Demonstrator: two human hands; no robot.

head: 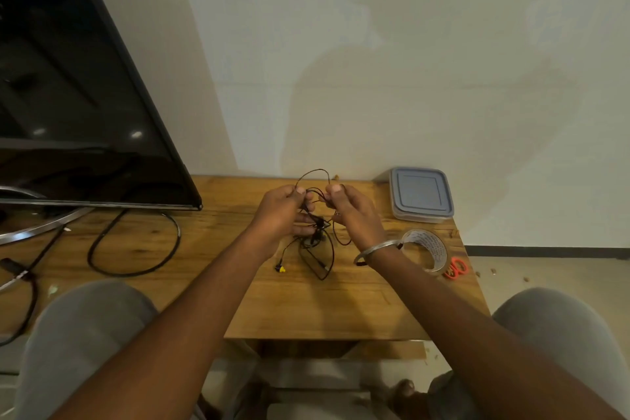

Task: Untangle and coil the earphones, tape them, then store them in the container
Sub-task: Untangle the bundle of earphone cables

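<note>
At the centre of the frame, just above the wooden table (pixel 306 310), the left hand (pixel 283 211) and the right hand (pixel 354 215) hold the earphones (pixel 318 227) up between them. The fingers (pixel 300 191) of the left hand are curled and pinch the thin dark cord near its top, and the right hand's fingers (pixel 335 188) pinch it a little to the side, with a small loop arching above both. Below the hands the cord hangs in a knot of crossing loops, its lower end touching the table and a yellow earbud tip (pixel 281 269) lying down to the left. The step in hand looks like the untangling: nothing is coiled yet, and the cord is plainly a snarl. The next move probably calls for easing one strand out through the knot, gently, since pulling the ends apart would likely tighten it (thin cord kinks easily). The roll of tape (pixel 438 249) lies at the right of the table near the right wrist, with orange scissors (pixel 455 268) just beyond it at the table's edge. The container (pixel 421 194) sits at the table's upper right corner with its lid on, so it will need opening before storage.
</note>
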